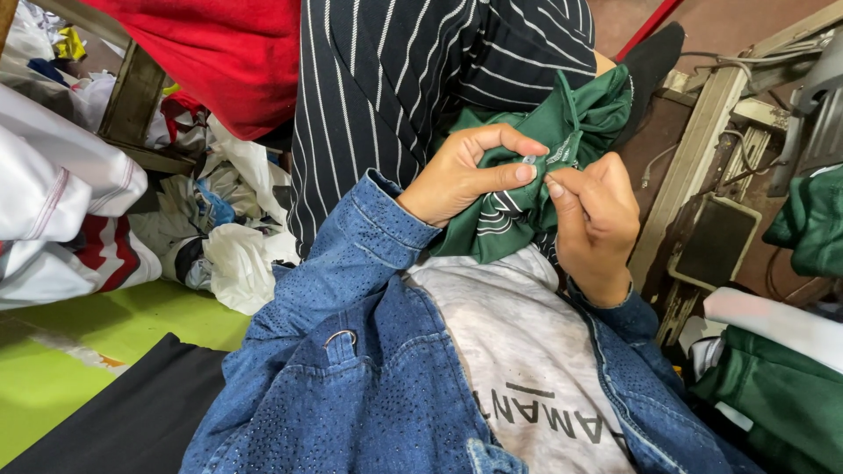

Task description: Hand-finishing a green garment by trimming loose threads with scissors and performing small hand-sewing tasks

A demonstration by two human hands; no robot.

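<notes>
Denim fills the bottom of our view, a studded blue jacket (pixel 369 386) open over a grey printed shirt (pixel 518 351), and just above it we have both hands up at chest height on a green garment (pixel 536 175). Our left hand (pixel 470 175) is curled with thumb pressed to forefinger, clamped on a fold of the green cloth, and our right hand (pixel 597 219) meets it from the other side, fingertips pinched together on the same spot, where something small and pale (pixel 529 160) sits at the edge, a thread end or a tag, too small for us to say which. The garment is bunched between the two hands, white stripes showing low on it, the rest of it draped up over a knee in dark pinstriped trousers (pixel 421 79). We judge the picking at this seam to be in progress, with the pale bit still on the cloth; how much of the garment has been gone over, the view doesn't tell us. Off to our right more green pieces (pixel 781 395) lie heaped, and beyond them a sewing machine stand (pixel 711 237) with cables. To our left, a pile of white and red cloth (pixel 79 219) on a lime-green surface (pixel 97 325), and red fabric (pixel 219 53) at the top
</notes>
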